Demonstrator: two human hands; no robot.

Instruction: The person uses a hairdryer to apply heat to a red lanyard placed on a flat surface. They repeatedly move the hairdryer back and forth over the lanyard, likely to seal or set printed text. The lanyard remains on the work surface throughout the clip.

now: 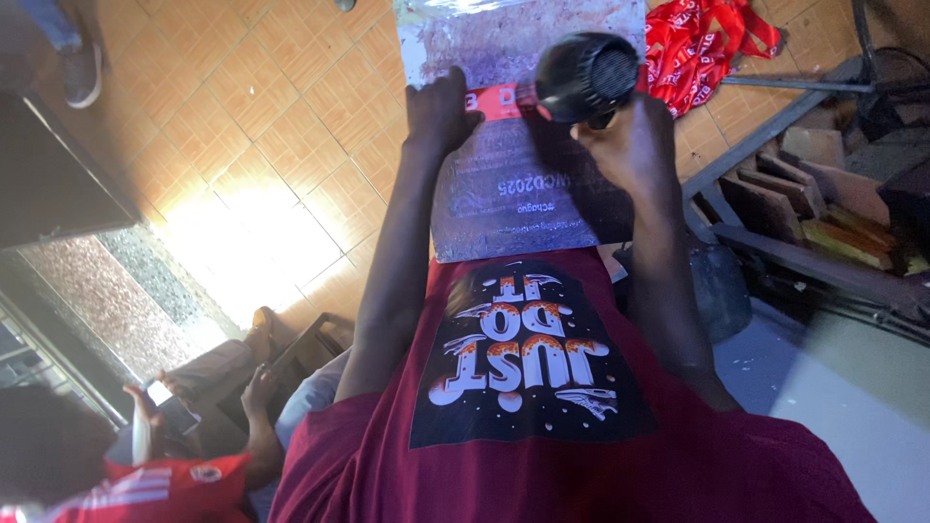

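Two bare hands work over a flat printing board (523, 208) resting against the person's lap, top edge pointing away. Left hand (438, 111) presses flat on a red ribbon strip (499, 101) laid across the board, fingers spread and down, pinning rather than gripping. Right hand (630, 140) is closed around the handle of a black hair dryer (586, 76), nozzle aimed at the strip. Strip looks thin, soft, light, likely to flutter, so best held flat near its end. Dryer looks rigid, moderately light; handle is the hold. More red ribbons (702, 44) are piled on the tiled floor (291, 126) beyond. Another person sits lower left with a phone (174, 412).
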